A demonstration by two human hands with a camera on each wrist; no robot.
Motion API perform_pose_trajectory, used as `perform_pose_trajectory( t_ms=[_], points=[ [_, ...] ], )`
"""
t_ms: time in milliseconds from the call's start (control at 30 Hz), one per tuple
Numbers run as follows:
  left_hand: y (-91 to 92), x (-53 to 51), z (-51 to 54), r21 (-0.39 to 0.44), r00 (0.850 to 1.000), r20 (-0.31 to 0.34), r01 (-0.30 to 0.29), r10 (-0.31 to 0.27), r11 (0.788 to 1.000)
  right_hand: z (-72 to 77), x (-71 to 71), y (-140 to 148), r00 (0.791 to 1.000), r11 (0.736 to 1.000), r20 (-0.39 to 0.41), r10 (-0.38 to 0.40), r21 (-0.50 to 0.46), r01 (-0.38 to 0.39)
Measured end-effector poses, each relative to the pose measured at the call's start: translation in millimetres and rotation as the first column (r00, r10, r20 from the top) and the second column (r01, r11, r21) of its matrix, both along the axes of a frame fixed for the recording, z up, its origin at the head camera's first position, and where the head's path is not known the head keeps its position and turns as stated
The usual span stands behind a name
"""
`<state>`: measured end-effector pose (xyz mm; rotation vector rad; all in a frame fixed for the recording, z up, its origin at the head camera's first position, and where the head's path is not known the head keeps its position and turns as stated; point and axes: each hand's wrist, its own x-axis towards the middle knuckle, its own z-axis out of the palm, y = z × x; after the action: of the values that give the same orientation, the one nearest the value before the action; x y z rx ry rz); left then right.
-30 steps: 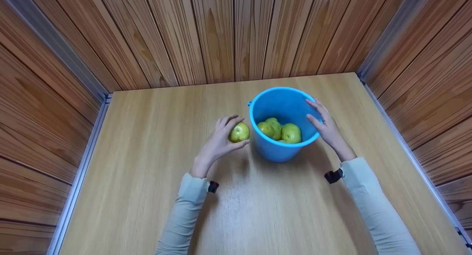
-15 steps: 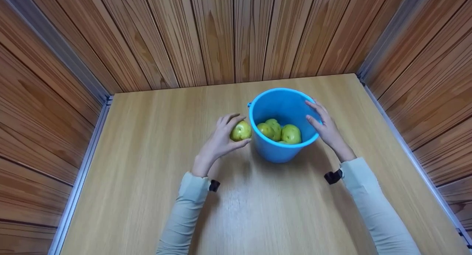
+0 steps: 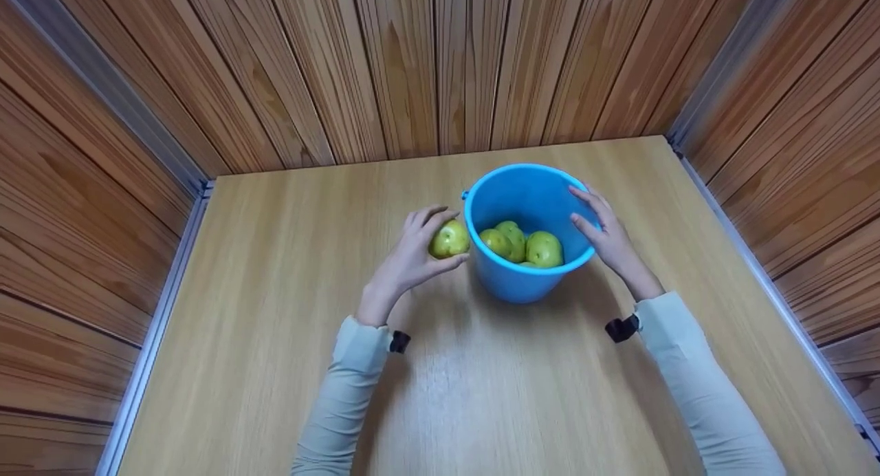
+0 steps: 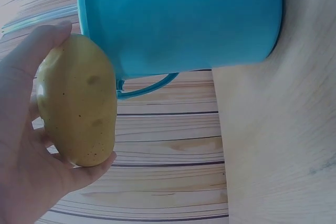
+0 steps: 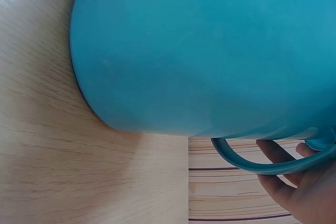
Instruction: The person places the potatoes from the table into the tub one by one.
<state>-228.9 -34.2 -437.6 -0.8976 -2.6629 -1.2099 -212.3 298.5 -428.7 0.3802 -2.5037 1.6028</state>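
Observation:
A yellowish potato (image 4: 79, 100) with small dimples and specks is held between the thumb and fingers of my left hand (image 3: 407, 252). In the head view this potato is just left of the blue bucket (image 3: 519, 283), level with its rim and above the table. Several potatoes (image 3: 543, 249) lie inside the bucket, which stands upright. My right hand (image 3: 610, 236) grips the bucket's right rim. In the right wrist view, its fingers (image 5: 281, 187) show outside the bucket by the hanging handle (image 5: 262, 167); the rest of the hand is mostly cut off.
The bucket rests on a light wooden table (image 3: 275, 290), toward its back right. Wood-plank walls (image 3: 412, 70) close in the back and both sides. Metal rails (image 3: 155, 325) run along the table's side edges.
My left hand and the potato have risen slightly and shifted a little to the right, closer to the bucket's rim. The right hand and bucket have stayed nearly still.

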Motion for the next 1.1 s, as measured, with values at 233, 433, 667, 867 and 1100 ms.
perform_pose_trajectory(
  t_ms=[233,433,667,867,1100],
  points=[
    [0.9,-1.9,4.2,0.005,0.999,-0.036,0.008,-0.008,1.000,1.7,-1.2,0,1.000,1.000,0.025,-0.001,0.007,0.001],
    [1.8,-3.0,9.5,0.014,0.999,-0.042,0.011,-0.010,1.000,2.7,-1.8,0,1.000,1.000,0.017,0.000,0.015,-0.001],
    [4.4,-3.4,14.5,0.012,0.999,-0.048,0.017,-0.016,1.000,2.5,-1.4,-1,1.000,1.000,0.010,-0.002,0.019,0.002],
    [9.1,-4.8,17.7,0.001,0.998,-0.055,0.029,-0.029,1.000,1.2,-0.9,-1,1.000,1.000,0.017,0.000,0.012,0.000],
    [13.8,-6.6,23.3,-0.008,0.995,-0.084,0.054,-0.055,0.998,1.6,0.0,-1,1.000,1.000,0.008,-0.005,0.009,0.005]
  ],
)
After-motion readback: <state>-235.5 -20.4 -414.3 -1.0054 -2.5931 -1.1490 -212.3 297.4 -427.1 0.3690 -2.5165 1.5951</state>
